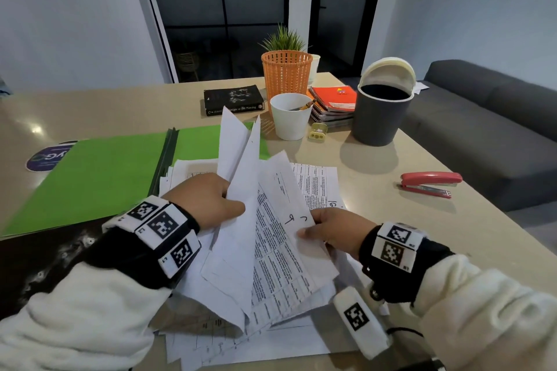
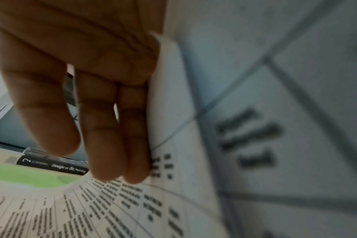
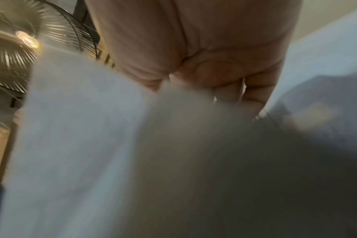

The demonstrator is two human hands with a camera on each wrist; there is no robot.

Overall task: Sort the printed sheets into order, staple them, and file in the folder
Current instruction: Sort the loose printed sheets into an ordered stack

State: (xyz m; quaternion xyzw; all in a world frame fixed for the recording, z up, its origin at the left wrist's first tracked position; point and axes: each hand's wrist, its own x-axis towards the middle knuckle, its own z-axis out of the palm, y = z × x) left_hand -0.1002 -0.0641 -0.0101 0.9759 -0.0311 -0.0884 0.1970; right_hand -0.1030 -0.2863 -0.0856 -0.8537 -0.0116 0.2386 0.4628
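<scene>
both hands, left hand (image 1: 208, 199) and right hand (image 1: 334, 229), apparently pinch the printed sheets (image 1: 271, 235) between them.

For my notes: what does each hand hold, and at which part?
Left hand grips raised sheets near their lower edge; right hand pinches a printed sheet at its right edge.

An orange mesh basket (image 1: 286, 75) is seen at the far side of the tabletop (image 1: 370, 166), with a potted plant (image 1: 284, 39) behind it. A white cup (image 1: 291, 116) holding a pencil is placed before the basket. A black book (image 1: 233, 99) lies to its left, spiral notebooks (image 1: 333, 104) to its right. A grey bin (image 1: 382, 111) with a tilted lid is set beside the notebooks, a yellow sharpener (image 1: 319, 131) near the cup.
</scene>
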